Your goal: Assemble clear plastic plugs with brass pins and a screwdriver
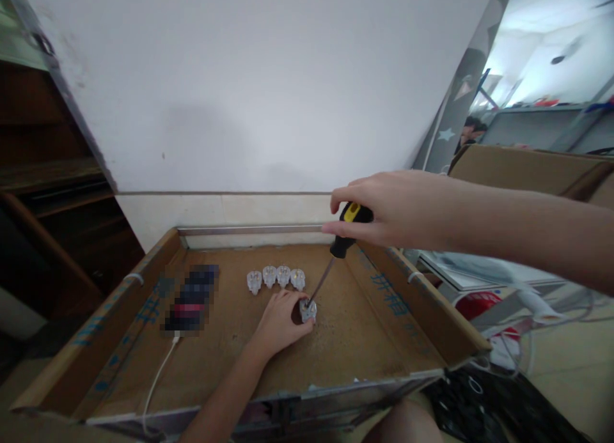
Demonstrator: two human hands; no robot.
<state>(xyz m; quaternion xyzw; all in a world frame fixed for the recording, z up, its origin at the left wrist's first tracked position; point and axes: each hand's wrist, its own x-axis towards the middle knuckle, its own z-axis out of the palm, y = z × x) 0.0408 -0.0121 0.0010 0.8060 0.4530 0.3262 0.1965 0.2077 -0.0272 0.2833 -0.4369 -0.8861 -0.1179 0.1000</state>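
My right hand [384,206] is closed around the black and yellow handle of a screwdriver [343,238]. Its thin shaft slants down and left, with the tip resting on a small clear plastic plug [307,310]. My left hand [281,321] lies on the cardboard and pinches that plug from its left side. Both hands work inside a shallow cardboard tray [412,302]. Just behind my left hand stands a short row of several clear plastic plugs [275,277].
A blurred dark device [189,300] with a white cable [158,379] lies at the tray's left. A white wall rises behind. Dark wooden shelving stands at left. Another cardboard box [527,168], a person's head and cluttered items lie at right.
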